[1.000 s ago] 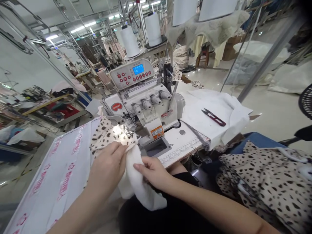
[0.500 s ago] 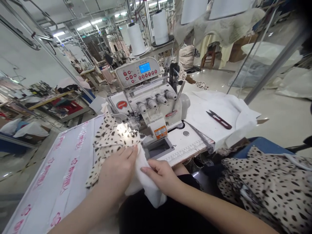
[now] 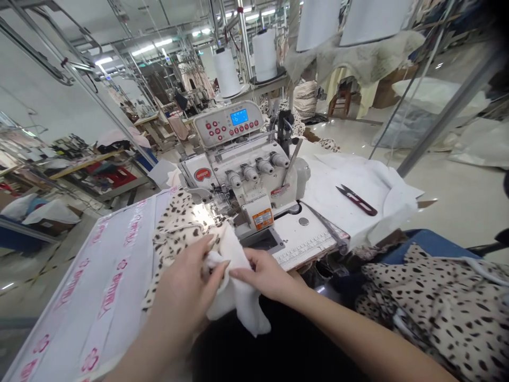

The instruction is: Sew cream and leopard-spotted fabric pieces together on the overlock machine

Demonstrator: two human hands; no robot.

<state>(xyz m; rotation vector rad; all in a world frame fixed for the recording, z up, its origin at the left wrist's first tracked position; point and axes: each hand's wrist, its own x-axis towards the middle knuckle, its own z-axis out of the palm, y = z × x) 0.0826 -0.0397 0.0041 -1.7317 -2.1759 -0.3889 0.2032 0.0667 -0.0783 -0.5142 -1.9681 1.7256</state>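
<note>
Spotted fabric [image 3: 175,225] lies at the needle area of a white overlock sewing machine [image 3: 242,175], its plain white underside [image 3: 234,249] folded toward me. My left hand [image 3: 191,276] pinches a gathered bit of the white side between thumb and fingers, on top of the spotted part. Just right of it, my right hand [image 3: 264,273] grips the right edge of the white part, thumb on top. The loose white end hangs down over my dark-clothed lap. Some of the left fingers are hidden behind the bunched cloth.
Thread snips [image 3: 357,200] rest on the white cloth right of the machine. More spotted fabric [image 3: 445,297] is heaped on something blue at the right. A white covering with pink print [image 3: 115,276] spreads at left. Thread cones [image 3: 264,55] stand behind the machine.
My left hand has gone from lying over the spotted fabric to pinching up the white side, bunching it. My right hand stays on the white edge. The view has shifted slightly.
</note>
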